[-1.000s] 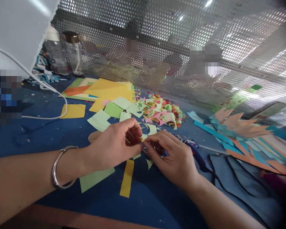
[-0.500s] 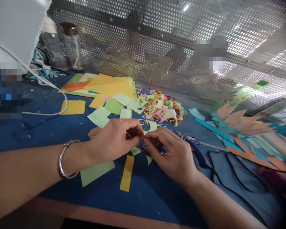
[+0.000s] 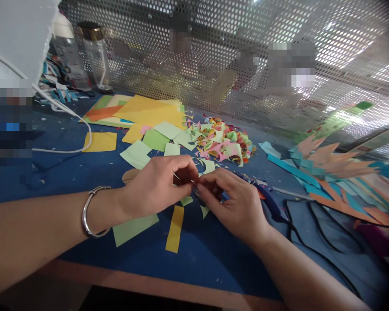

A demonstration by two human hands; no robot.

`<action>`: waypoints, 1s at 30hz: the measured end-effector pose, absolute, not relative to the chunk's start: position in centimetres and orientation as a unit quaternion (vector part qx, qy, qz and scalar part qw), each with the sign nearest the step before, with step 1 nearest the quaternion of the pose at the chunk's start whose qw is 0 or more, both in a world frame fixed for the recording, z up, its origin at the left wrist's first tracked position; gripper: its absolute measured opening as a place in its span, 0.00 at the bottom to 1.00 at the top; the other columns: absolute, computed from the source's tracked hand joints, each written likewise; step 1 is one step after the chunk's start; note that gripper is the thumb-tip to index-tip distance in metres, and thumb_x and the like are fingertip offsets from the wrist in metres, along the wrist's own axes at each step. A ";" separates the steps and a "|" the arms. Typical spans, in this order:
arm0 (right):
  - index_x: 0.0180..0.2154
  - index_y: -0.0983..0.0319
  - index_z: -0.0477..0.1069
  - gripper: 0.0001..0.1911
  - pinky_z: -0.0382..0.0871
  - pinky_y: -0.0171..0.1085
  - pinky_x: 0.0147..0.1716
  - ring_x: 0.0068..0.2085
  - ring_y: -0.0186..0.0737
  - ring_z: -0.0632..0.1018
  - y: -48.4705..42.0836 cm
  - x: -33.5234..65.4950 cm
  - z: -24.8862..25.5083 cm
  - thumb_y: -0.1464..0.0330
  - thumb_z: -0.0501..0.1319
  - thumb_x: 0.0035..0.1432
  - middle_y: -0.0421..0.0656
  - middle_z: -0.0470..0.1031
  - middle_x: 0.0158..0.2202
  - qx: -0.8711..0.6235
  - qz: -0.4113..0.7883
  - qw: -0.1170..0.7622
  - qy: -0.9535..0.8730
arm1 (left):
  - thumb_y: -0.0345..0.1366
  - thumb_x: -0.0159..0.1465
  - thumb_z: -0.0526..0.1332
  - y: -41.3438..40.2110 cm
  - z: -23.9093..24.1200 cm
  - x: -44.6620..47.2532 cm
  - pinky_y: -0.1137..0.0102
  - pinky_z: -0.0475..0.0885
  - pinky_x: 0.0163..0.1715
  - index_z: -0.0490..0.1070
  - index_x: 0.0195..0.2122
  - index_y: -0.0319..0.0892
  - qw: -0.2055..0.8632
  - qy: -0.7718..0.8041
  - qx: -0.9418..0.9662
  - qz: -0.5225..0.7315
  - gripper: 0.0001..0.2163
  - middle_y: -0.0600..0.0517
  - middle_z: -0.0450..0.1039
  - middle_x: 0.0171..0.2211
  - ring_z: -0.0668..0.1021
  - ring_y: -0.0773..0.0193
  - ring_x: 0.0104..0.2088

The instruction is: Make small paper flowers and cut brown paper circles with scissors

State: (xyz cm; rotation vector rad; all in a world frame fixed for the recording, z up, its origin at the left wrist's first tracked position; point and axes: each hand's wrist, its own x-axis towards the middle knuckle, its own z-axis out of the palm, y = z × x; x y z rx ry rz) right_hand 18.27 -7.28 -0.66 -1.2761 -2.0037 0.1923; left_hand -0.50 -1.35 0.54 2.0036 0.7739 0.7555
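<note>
My left hand [image 3: 164, 183] and my right hand [image 3: 231, 203] meet fingertip to fingertip above the blue table. Both are closed in a pinch; whatever lies between the fingertips is too small and covered to name. Just below them are a small green paper piece [image 3: 186, 201] and a pale green scrap [image 3: 204, 211]. A yellow paper strip [image 3: 174, 229] lies nearer the table's front edge. Partly under my left wrist is a pale green paper sheet [image 3: 134, 231]. A brown rounded piece [image 3: 130, 176] shows behind that wrist.
Beyond my hands are pale green paper squares [image 3: 135, 154], a heap of colourful paper scraps [image 3: 225, 140] and stacked yellow sheets [image 3: 152, 111]. A dark blue corded tool [image 3: 272, 205] lies right, near spiky paper cutouts [image 3: 324, 153]. Bottles [image 3: 95, 60] stand back left before a perforated metal screen [image 3: 214, 56].
My hands stay pinched together, with the fingertips pressed slightly closer. The whole view has shifted a little; the papers on the table lie as before.
</note>
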 end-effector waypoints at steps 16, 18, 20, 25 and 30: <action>0.38 0.60 0.74 0.03 0.69 0.33 0.26 0.26 0.32 0.73 -7.5 18.6 -0.3 0.71 0.61 0.62 0.39 0.73 0.29 -0.520 0.068 0.384 -0.760 | 0.29 0.58 0.66 -0.7 0.5 0.3 0.71 0.75 0.36 0.71 0.32 0.38 0.705 0.347 0.549 0.285 0.04 0.54 0.74 0.27 0.78 0.70 0.29; 0.39 0.60 0.74 0.03 0.70 0.33 0.26 0.26 0.32 0.74 -7.5 18.6 -0.4 0.71 0.62 0.62 0.39 0.73 0.30 -0.523 0.074 0.381 -0.759 | 0.29 0.59 0.66 -0.8 0.6 0.3 0.71 0.75 0.34 0.71 0.32 0.38 0.705 0.346 0.552 0.281 0.05 0.54 0.74 0.27 0.78 0.70 0.29; 0.40 0.60 0.74 0.04 0.70 0.33 0.26 0.26 0.32 0.74 -7.5 18.7 -0.5 0.71 0.62 0.62 0.39 0.73 0.31 -0.522 0.078 0.381 -0.759 | 0.29 0.59 0.66 -0.8 0.7 0.3 0.71 0.76 0.34 0.70 0.32 0.38 0.700 0.349 0.559 0.276 0.04 0.54 0.74 0.26 0.77 0.70 0.29; 0.41 0.60 0.74 0.05 0.70 0.33 0.26 0.26 0.32 0.74 -7.6 18.9 -0.7 0.70 0.62 0.62 0.40 0.73 0.32 -0.525 0.092 0.376 -0.758 | 0.31 0.61 0.64 -0.7 0.5 0.2 0.70 0.76 0.35 0.69 0.33 0.39 0.674 0.333 0.600 0.273 0.04 0.55 0.74 0.27 0.79 0.69 0.30; 0.41 0.60 0.74 0.05 0.70 0.33 0.27 0.27 0.32 0.74 -7.7 19.0 -0.8 0.70 0.63 0.62 0.40 0.73 0.33 -0.525 0.113 0.371 -0.758 | 0.33 0.61 0.64 -0.7 0.0 0.1 0.70 0.75 0.36 0.69 0.36 0.40 0.618 0.312 0.667 0.277 0.05 0.53 0.75 0.30 0.79 0.67 0.33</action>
